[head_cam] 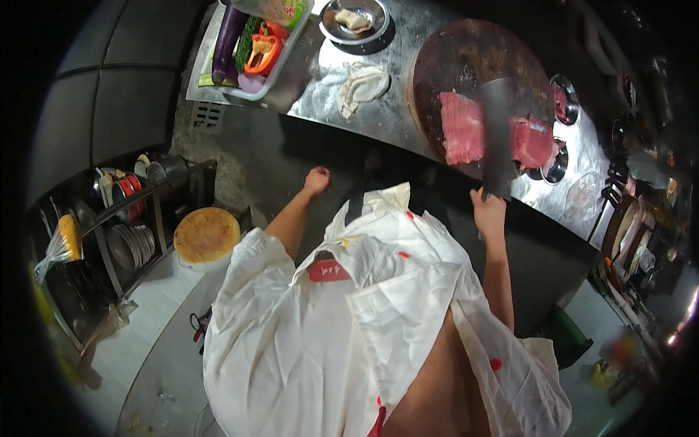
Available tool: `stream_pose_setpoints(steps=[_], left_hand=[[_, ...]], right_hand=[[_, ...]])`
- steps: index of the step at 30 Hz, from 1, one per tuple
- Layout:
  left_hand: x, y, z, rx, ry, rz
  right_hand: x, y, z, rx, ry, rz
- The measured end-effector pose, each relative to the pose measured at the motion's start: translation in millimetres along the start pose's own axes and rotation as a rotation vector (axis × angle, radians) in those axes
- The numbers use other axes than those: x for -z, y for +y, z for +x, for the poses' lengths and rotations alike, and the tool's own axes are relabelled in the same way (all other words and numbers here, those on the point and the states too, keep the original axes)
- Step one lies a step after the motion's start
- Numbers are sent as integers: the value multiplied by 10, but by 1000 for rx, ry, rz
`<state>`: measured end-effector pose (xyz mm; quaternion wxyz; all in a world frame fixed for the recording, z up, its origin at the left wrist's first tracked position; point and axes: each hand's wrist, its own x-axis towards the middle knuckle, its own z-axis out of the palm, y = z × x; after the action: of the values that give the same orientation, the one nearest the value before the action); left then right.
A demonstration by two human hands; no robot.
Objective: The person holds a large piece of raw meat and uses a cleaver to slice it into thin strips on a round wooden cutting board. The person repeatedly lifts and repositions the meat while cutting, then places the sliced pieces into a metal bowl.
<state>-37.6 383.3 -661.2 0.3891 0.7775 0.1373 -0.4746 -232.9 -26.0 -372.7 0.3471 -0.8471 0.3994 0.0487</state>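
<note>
My right hand (pixel 490 213) grips the handle of a cleaver (pixel 497 136), whose broad blade, slightly blurred, points away from me over a round wooden chopping block (pixel 475 60). Sliced raw red meat (pixel 461 128) lies on the block left of the blade, and a thicker piece of raw meat (pixel 532 143) lies to its right. Away from the counter, my left hand (pixel 318 180) hangs over the floor with its fingers curled and nothing visible in them. A crumpled white cloth (pixel 363 87) rests on the steel counter (pixel 327 65) left of the block.
A plastic tub (pixel 267 90) holds an eggplant, a cucumber and a cut red pepper. Beside it stands a steel bowl (pixel 326 27) with a pale piece of food. Small metal bowls (pixel 570 95) sit right of the block. A rack (pixel 158 224) with pans stands at left, near a round board (pixel 206 235).
</note>
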Motion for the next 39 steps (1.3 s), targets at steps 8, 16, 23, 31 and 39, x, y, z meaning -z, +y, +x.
stream_pose_setpoints(steps=[8,16,23,31,39], left_hand=[[43,113,-88,59,2,-46],[41,322,-35,29,-16,-26],[-100,565,-216,32,-14,116],[-31,456,-88,-1,1,-17],[-3,386,-204,-5,-63,-4]], right_hand=[[-157,268,66,36,76,-23],[-291,301,8,16,51,-143],[-257,203,28,300,340,-153],[-302,194,-19,151,152,-124],[-630,563,54,37,105,-35]])
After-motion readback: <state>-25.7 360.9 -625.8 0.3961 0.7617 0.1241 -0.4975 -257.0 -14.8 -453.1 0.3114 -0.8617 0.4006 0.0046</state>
